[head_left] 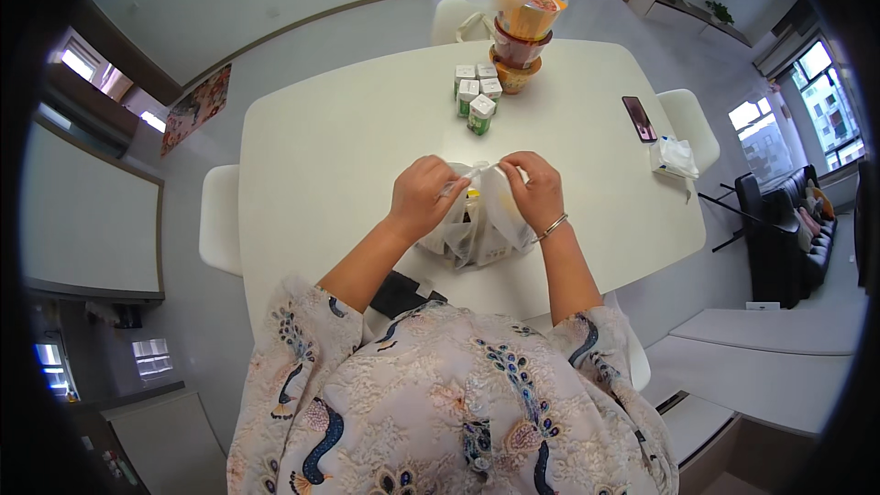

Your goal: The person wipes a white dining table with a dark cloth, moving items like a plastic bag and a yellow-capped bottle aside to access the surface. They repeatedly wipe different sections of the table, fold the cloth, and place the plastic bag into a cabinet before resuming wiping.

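Observation:
A translucent white plastic bag stands on the table near its front edge, with goods inside that I can only partly see, one of them with a yellow top. My left hand pinches the bag's rim or handle on the left. On the other side my right hand grips the same top edge between thumb and fingers, a bracelet at its wrist. The stretched plastic runs between both hands.
Several small green-and-white cartons stand beyond the bag. Behind them rises a stack of instant noodle tubs. A phone and a tissue pack lie at the right. Something black lies at the front edge. White chairs surround the white table.

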A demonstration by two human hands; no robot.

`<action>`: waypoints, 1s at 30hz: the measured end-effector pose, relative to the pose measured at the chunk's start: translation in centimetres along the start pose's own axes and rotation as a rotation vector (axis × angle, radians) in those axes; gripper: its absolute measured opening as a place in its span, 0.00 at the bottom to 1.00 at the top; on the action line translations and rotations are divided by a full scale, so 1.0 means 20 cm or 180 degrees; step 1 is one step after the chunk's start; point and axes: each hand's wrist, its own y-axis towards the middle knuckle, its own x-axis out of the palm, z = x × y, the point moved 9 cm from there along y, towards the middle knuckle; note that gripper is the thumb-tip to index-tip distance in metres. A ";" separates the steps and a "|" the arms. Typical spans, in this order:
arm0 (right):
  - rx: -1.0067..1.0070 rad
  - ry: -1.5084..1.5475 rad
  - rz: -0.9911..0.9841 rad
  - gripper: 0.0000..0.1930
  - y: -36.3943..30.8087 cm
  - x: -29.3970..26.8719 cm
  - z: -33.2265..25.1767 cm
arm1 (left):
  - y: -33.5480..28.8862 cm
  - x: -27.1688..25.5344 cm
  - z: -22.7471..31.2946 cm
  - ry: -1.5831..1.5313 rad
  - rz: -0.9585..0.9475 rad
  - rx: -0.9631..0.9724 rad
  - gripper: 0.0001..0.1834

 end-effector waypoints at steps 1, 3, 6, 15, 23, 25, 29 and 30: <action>0.0111 -0.0112 0.0105 0.04 -0.01 0.00 0.11 | -0.04 -0.01 -0.03 0.0009 0.0001 -0.0121 0.11; 0.0282 -0.0383 0.0179 0.05 -0.04 0.00 0.26 | -0.20 -0.01 -0.13 0.0056 0.0009 -0.0388 0.12; 0.0568 -0.0896 0.0118 0.07 -0.12 0.07 0.47 | -0.42 0.00 -0.24 0.0109 -0.0240 -0.0827 0.12; 0.1273 -0.1250 -0.0121 0.09 -0.23 0.15 0.91 | -0.74 0.00 -0.51 -0.0118 -0.0472 -0.1803 0.13; 0.2092 0.1982 -0.0163 0.09 -0.25 0.17 0.82 | -0.43 0.15 -0.38 0.0594 -0.1262 -0.1060 0.23; 0.2492 0.2453 -0.0350 0.09 -0.28 0.24 0.77 | -0.44 0.29 -0.35 0.0599 -0.1825 -0.1542 0.25; 0.2909 0.3211 -0.0319 0.09 -0.28 0.32 0.68 | -0.48 0.34 -0.35 0.0619 -0.2146 -0.2000 0.28; 0.2914 0.3342 -0.0223 0.09 -0.28 0.32 0.68 | -0.48 0.33 -0.35 0.0576 -0.2045 -0.1993 0.28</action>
